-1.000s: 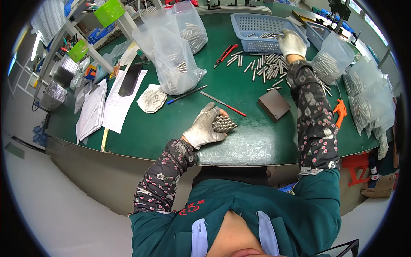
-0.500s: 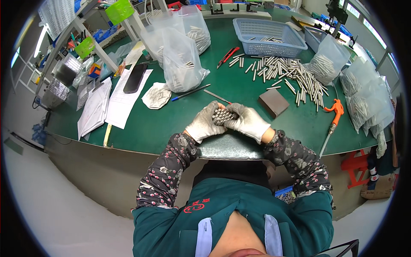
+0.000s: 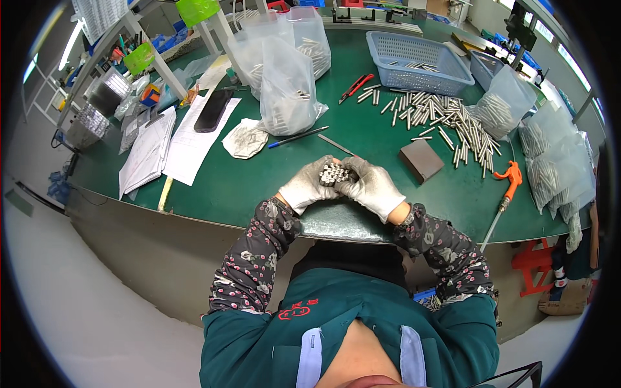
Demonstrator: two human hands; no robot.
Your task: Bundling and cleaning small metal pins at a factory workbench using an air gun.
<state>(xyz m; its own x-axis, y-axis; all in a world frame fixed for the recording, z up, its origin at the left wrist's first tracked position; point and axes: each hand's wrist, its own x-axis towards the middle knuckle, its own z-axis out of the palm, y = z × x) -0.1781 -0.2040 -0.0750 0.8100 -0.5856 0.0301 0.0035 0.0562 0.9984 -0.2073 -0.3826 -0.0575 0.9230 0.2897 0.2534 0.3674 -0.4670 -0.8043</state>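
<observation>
A: Where is your bundle of metal rods (image 3: 333, 173), and how is it held?

B: Over the bench (image 3: 213, 194), near the middle of its front edge. Your left hand (image 3: 305, 186) and right hand (image 3: 376, 189) close around it from opposite sides, rod ends facing up, probably so the rods can't slide apart.

A: Why are the loose rods (image 3: 446, 119) toward the far right corner?

B: Likely to lie within your right hand's reach, before the blue basket (image 3: 420, 79).

A: What's hidden?

B: Your gloves cover the bundle's sides; whether it touches the bench, you can't tell. Your right hand hides the thin tool's (image 3: 335, 143) lower end.
</observation>
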